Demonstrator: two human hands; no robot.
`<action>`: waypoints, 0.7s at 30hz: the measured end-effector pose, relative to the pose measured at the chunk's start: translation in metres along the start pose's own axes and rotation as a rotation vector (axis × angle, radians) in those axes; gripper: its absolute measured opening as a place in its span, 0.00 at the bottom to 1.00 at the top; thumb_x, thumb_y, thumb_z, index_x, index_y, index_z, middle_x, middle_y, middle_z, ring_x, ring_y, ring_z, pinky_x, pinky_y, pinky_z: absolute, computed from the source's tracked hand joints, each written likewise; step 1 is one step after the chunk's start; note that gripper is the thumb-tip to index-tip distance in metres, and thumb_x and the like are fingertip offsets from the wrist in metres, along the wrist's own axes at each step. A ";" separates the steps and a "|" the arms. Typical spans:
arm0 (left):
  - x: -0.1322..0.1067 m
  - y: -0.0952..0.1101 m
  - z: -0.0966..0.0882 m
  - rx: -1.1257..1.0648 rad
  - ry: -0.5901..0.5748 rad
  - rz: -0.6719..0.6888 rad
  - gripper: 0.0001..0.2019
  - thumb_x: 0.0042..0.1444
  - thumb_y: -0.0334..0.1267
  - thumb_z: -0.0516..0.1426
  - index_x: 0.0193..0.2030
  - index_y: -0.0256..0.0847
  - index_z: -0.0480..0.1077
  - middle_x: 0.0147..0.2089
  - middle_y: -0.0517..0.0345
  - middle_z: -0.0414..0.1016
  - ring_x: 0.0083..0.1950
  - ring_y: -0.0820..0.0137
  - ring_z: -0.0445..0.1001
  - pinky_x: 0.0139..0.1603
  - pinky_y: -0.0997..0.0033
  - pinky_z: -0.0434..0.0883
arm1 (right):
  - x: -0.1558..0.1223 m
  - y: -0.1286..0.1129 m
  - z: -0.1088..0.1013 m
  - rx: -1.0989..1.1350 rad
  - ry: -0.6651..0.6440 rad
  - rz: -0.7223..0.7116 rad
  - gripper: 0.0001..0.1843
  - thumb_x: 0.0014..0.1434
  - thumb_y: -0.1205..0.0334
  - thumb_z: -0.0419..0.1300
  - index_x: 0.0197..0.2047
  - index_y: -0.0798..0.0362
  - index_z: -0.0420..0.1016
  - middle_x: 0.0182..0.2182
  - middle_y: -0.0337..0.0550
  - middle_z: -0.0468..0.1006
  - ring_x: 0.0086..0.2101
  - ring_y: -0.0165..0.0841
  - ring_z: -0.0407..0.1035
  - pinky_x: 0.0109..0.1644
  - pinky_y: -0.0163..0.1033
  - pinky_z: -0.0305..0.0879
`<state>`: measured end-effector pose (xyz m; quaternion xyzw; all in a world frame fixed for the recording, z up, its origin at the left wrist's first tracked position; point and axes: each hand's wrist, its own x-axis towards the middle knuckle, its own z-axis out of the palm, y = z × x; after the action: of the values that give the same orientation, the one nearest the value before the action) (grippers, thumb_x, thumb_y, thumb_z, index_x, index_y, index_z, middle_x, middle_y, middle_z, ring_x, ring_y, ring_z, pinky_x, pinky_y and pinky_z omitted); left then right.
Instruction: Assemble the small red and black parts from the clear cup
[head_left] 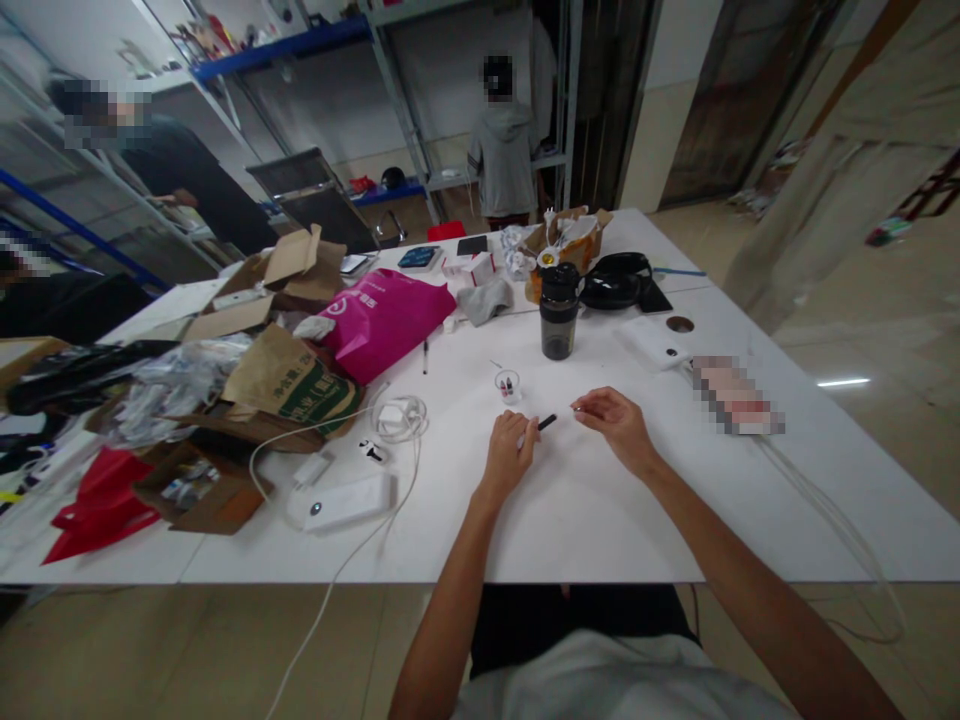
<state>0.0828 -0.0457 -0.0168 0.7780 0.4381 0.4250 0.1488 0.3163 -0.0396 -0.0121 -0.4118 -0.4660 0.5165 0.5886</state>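
Observation:
My left hand is closed around a slim black pen-like stick, whose dark end points up and right. Just to its right, my right hand is pinched, with something tiny at the fingertips that I cannot make out. A small gap separates the stick from those fingertips. Beyond my left hand stands a small clear cup with a few small dark and reddish pieces in it. A thin, short item lies behind the cup.
A dark shaker bottle stands behind the cup. To the left are a pink bag, cardboard boxes, a white power bank and a looped white cable. A phone lies right. Other people stand beyond the table.

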 end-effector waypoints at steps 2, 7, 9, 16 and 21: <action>0.002 0.001 -0.003 -0.074 0.077 -0.096 0.24 0.81 0.47 0.50 0.33 0.44 0.75 0.31 0.56 0.73 0.37 0.64 0.70 0.45 0.60 0.66 | 0.003 -0.003 -0.004 0.066 0.064 -0.023 0.24 0.49 0.51 0.83 0.43 0.46 0.79 0.44 0.43 0.87 0.47 0.39 0.81 0.57 0.49 0.79; 0.003 -0.005 -0.014 -0.126 0.239 -0.279 0.24 0.79 0.51 0.52 0.32 0.43 0.74 0.29 0.60 0.70 0.33 0.67 0.67 0.38 0.64 0.63 | 0.012 -0.011 -0.024 0.081 0.205 -0.090 0.21 0.54 0.49 0.80 0.45 0.45 0.79 0.45 0.43 0.86 0.46 0.38 0.81 0.52 0.47 0.81; 0.002 -0.010 -0.017 -0.016 0.242 -0.207 0.24 0.78 0.50 0.55 0.29 0.43 0.70 0.29 0.59 0.70 0.34 0.67 0.68 0.41 0.63 0.63 | 0.014 -0.015 -0.040 -0.053 0.263 -0.146 0.19 0.56 0.48 0.79 0.45 0.46 0.81 0.44 0.44 0.86 0.44 0.40 0.81 0.51 0.48 0.80; -0.005 -0.019 -0.013 0.395 -0.047 -0.018 0.20 0.72 0.44 0.62 0.27 0.43 0.68 0.30 0.55 0.75 0.39 0.63 0.71 0.46 0.58 0.62 | 0.011 -0.015 -0.104 -0.843 0.103 -0.347 0.16 0.70 0.43 0.66 0.43 0.48 0.83 0.41 0.49 0.86 0.39 0.45 0.78 0.50 0.55 0.76; -0.007 -0.017 -0.010 0.485 -0.164 0.002 0.19 0.69 0.41 0.63 0.26 0.43 0.68 0.33 0.52 0.78 0.43 0.59 0.73 0.49 0.55 0.63 | 0.015 0.000 -0.114 -1.002 -0.098 -0.381 0.17 0.75 0.45 0.60 0.42 0.47 0.81 0.42 0.52 0.86 0.44 0.49 0.79 0.54 0.58 0.75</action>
<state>0.0636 -0.0430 -0.0246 0.8234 0.5127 0.2431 -0.0074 0.4275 -0.0247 -0.0361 -0.5258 -0.7487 0.1335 0.3809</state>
